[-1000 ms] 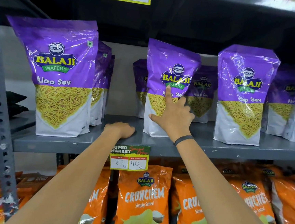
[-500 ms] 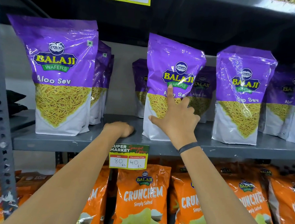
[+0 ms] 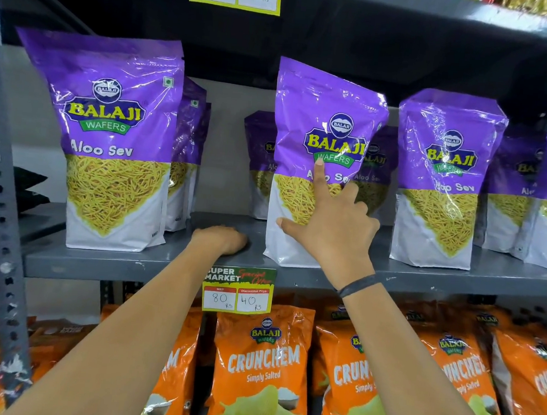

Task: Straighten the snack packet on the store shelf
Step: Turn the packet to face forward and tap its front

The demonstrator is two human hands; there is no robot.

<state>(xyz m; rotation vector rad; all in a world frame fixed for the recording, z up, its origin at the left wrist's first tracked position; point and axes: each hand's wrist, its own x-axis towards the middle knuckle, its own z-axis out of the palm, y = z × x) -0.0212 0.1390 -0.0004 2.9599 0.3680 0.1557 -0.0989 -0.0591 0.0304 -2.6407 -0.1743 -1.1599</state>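
Right hand (image 3: 333, 225) splayed, pressing snack packet (image 3: 318, 138) front — left hand (image 3: 221, 239) curled on shelf (image 3: 102, 260) beside.

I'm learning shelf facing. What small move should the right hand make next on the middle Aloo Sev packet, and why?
Probably ease the middle Aloo Sev packet top leftward with the right hand: its top leans right, unlike the neighbouring packet, and the index finger already rests on its front.

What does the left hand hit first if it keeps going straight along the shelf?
Probably nothing soon: the left hand rests on the shelf in the gap between purple Aloo Sev packets, facing the back wall. Depth unclear.
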